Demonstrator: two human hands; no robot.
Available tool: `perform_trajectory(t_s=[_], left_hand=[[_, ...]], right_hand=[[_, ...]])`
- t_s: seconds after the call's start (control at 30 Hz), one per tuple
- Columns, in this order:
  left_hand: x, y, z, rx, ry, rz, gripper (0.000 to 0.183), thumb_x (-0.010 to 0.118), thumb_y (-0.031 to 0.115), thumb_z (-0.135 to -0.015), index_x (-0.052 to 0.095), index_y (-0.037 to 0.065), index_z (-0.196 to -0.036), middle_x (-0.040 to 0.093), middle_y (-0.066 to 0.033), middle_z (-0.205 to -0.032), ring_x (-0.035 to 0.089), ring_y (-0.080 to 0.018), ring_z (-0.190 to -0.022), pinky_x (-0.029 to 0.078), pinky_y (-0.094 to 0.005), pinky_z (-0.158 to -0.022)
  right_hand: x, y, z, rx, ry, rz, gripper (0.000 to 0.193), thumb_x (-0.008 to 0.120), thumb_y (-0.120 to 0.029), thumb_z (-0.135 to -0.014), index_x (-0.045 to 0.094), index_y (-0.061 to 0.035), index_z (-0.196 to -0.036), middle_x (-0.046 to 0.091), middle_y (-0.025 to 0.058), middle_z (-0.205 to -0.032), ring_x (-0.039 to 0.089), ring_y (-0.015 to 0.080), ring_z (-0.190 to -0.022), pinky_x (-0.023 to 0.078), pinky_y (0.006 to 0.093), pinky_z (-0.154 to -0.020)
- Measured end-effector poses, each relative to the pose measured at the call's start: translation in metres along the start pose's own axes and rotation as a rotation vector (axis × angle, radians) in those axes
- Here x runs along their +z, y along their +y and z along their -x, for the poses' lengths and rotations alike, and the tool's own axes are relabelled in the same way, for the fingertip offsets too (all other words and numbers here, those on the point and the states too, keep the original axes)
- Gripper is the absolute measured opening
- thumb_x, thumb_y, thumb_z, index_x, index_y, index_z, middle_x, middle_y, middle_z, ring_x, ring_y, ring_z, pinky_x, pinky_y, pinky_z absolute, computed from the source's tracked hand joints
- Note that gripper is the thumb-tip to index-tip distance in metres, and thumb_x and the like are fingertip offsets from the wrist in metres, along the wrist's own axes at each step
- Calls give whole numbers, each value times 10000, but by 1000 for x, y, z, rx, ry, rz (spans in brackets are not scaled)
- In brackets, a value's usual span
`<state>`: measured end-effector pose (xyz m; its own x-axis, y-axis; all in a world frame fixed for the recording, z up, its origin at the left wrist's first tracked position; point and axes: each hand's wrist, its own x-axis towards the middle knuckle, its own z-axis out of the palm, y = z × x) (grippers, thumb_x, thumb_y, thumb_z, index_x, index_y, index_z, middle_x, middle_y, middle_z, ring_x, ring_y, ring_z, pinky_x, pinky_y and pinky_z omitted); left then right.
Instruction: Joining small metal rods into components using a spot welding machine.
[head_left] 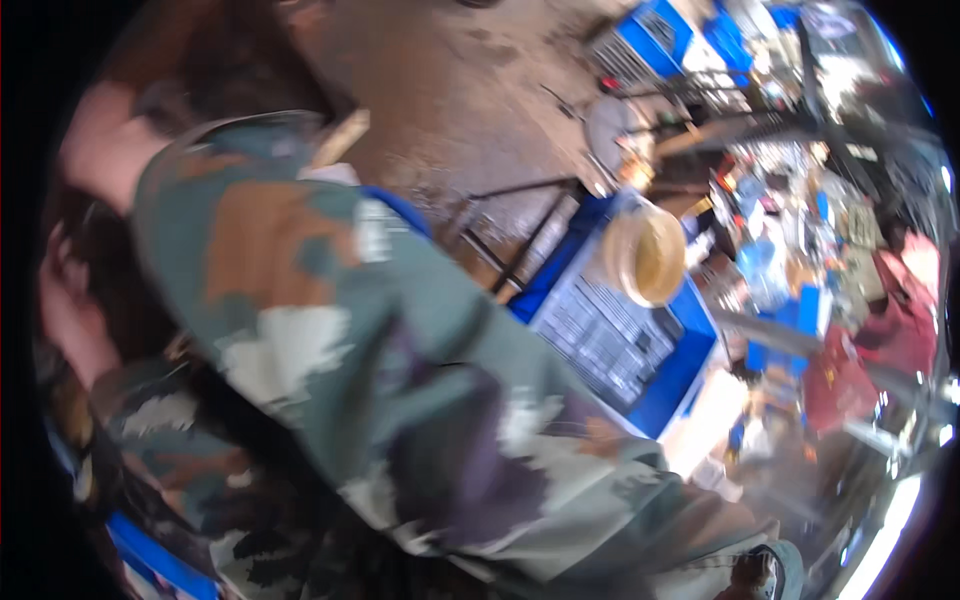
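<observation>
Stretching across the blurred view is a camouflage sleeve (400, 370), running from the lower right up to a hand (100, 145) at the upper left. Which hand this is I cannot tell, nor whether its fingers are spreading or closing, since motion is smearing them. A second hand (65, 310) seems to be showing just below it at the left edge, equally unclear. Neither is visibly holding anything. Well away from both hands, beyond the sleeve to the right, a round yellowish container (645, 255) is sitting on a blue crate (620, 340), with dark metal frames (520, 235) standing on wet concrete floor (460, 90) nearby.
</observation>
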<state>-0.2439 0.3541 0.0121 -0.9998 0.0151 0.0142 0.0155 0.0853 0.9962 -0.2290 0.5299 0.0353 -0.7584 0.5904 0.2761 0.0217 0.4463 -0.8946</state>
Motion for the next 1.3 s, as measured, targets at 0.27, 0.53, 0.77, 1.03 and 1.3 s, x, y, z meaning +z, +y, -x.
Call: perform_trajectory(t_s=[0.27,0.53,0.77,1.03,1.3], left_hand=[[18,13,48,88,-44,283,183,621,139,-914,712,8,-1003,624,-4,-701,393,-24,-485,281,-193,-428],[13,35,68,100,13,184,135,700,198,-883,732,77,-932,581,62,-665,299,-2,-436,216,-206,-415],[-3,44,74,110,48,92,175,685,233,-893,737,76,-952,624,44,-688,307,-10,-459,236,-209,-428],[-10,31,73,157,-111,-174,269,648,290,-910,755,54,-981,719,-4,-848,569,-85,-700,452,-263,-670],[0,17,79,206,-329,-639,317,640,305,-889,712,25,-1019,684,-173,-831,654,-298,-815,490,-399,-786]], right_hand=[[-48,-8,8,26,-280,-178,334,650,-289,-935,633,-8,-1114,697,204,-864,694,306,-640,550,419,-594],[-45,-18,14,3,-288,-196,316,677,-293,-908,649,3,-1016,707,123,-871,692,222,-656,567,355,-547],[-53,-15,31,17,-298,-352,291,724,-297,-893,680,-45,-1030,689,27,-843,552,107,-501,498,264,-444],[-143,-11,106,-7,-787,-112,254,788,-180,-833,684,-58,-1030,664,38,-872,521,74,-492,431,248,-438],[-173,24,163,-640,-924,269,346,679,37,-708,654,-36,-1044,667,110,-1147,635,324,-1079,526,391,-898]])
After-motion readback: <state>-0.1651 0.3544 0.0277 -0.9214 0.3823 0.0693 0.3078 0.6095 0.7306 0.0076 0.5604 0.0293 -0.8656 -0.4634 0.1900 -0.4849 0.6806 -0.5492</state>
